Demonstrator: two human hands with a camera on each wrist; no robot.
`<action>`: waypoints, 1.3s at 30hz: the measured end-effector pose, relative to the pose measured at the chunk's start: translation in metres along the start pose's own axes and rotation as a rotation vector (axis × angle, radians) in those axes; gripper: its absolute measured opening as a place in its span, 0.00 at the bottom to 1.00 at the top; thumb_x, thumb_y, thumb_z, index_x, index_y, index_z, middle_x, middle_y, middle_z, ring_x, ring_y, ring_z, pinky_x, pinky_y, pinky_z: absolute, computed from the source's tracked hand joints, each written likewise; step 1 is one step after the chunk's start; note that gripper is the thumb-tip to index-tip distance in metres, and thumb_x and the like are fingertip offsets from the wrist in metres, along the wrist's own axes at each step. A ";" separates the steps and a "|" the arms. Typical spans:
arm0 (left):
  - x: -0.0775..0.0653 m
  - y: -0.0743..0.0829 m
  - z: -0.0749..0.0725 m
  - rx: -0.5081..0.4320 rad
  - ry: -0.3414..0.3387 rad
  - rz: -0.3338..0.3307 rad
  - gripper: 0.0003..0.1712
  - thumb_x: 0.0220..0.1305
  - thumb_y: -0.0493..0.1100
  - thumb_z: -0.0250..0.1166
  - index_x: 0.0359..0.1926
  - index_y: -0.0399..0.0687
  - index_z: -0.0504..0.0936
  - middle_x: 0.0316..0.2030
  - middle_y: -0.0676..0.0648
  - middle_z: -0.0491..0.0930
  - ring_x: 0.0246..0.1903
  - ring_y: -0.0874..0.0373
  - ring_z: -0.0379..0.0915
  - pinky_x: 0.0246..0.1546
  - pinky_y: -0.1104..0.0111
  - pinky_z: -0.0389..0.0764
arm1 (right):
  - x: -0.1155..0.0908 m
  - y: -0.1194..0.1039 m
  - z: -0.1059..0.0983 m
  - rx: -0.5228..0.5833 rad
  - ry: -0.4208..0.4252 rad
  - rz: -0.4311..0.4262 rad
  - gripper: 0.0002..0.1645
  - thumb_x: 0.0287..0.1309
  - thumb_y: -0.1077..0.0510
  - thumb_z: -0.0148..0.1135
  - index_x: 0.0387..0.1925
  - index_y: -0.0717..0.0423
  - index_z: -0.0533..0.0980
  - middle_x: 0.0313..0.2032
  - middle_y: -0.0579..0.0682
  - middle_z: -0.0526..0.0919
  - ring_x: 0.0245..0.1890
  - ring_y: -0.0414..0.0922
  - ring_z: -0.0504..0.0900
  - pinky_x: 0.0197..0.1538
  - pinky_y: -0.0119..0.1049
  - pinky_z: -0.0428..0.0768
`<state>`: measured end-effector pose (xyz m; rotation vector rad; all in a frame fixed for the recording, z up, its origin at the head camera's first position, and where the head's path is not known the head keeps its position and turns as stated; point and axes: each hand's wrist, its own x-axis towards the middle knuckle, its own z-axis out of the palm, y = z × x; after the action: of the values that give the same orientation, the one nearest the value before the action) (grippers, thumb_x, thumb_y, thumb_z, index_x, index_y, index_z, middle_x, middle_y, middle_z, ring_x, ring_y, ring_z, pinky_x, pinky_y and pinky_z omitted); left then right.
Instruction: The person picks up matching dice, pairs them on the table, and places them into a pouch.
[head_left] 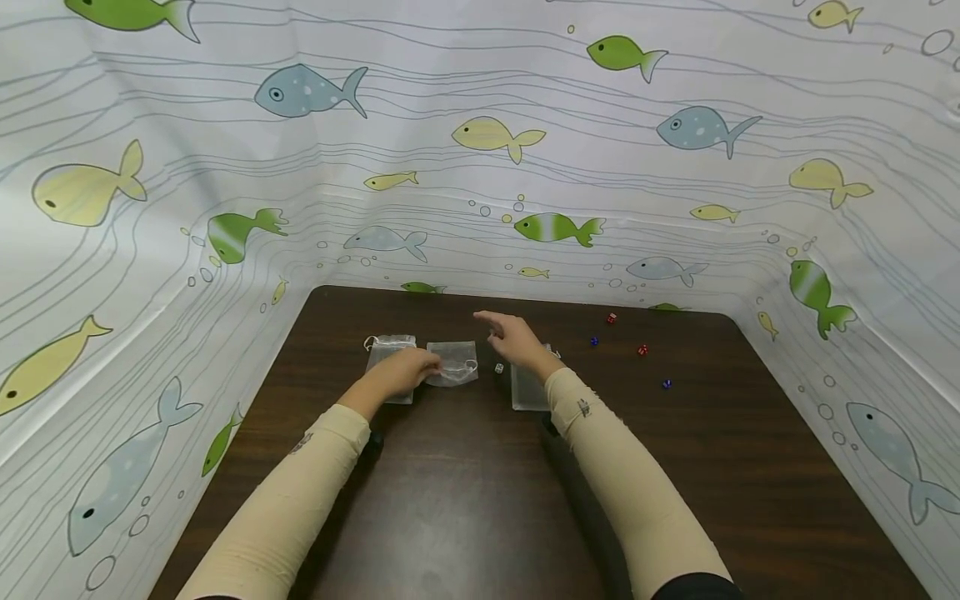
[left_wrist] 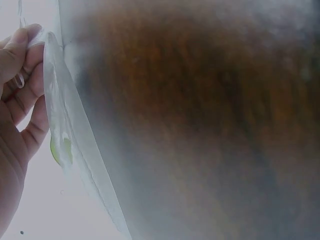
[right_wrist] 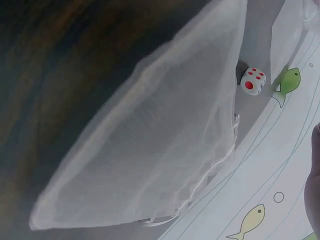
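My left hand (head_left: 405, 371) pinches the edge of a sheer white drawstring pouch (head_left: 452, 364) between thumb and fingers. In the left wrist view the pouch (left_wrist: 67, 120) hangs from those fingertips. Under the left hand lies another sheer pouch (head_left: 393, 343) with a looped cord. My right hand (head_left: 517, 340) is raised over the table, its index finger stretched out to the left, and I see nothing in it. Below its wrist is a third pouch (head_left: 528, 392), flat on the table; the right wrist view shows this pouch (right_wrist: 150, 135) large. Beside it sits a white die (right_wrist: 253, 81) with red pips.
Red dice (head_left: 612, 317) and blue dice (head_left: 667, 383) lie scattered on the right side of the dark wooden table (head_left: 465, 492). A white fish-printed curtain (head_left: 420, 150) encloses the table's back and sides.
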<state>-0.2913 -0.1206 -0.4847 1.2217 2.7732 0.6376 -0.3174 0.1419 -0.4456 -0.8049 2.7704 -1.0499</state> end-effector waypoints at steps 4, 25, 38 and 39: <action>-0.002 0.000 -0.001 -0.002 0.038 0.063 0.07 0.74 0.39 0.62 0.42 0.39 0.84 0.37 0.46 0.85 0.37 0.53 0.83 0.42 0.59 0.83 | 0.001 0.000 0.003 -0.003 -0.006 -0.004 0.31 0.68 0.72 0.57 0.71 0.56 0.70 0.67 0.61 0.74 0.62 0.60 0.77 0.60 0.52 0.78; 0.001 0.005 -0.003 0.001 -0.025 -0.043 0.08 0.73 0.37 0.62 0.46 0.39 0.85 0.40 0.45 0.86 0.40 0.51 0.83 0.46 0.57 0.82 | 0.002 -0.040 0.018 0.143 -0.131 -0.195 0.32 0.67 0.74 0.59 0.71 0.61 0.69 0.69 0.58 0.72 0.67 0.58 0.72 0.65 0.40 0.74; 0.003 0.004 -0.002 -0.002 -0.037 -0.068 0.08 0.73 0.37 0.62 0.47 0.39 0.85 0.40 0.45 0.86 0.40 0.53 0.83 0.45 0.58 0.82 | -0.003 -0.040 0.025 0.149 -0.207 -0.159 0.33 0.69 0.72 0.58 0.73 0.57 0.67 0.70 0.57 0.70 0.66 0.61 0.73 0.61 0.40 0.78; 0.003 0.004 -0.002 -0.005 -0.034 -0.067 0.08 0.73 0.37 0.62 0.47 0.39 0.85 0.40 0.45 0.86 0.40 0.52 0.83 0.45 0.58 0.82 | -0.003 -0.040 0.025 0.149 -0.201 -0.162 0.33 0.69 0.71 0.59 0.73 0.58 0.67 0.70 0.58 0.70 0.66 0.62 0.73 0.62 0.40 0.78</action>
<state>-0.2908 -0.1168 -0.4814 1.1220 2.7702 0.6121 -0.2910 0.1038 -0.4394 -1.0633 2.4637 -1.1163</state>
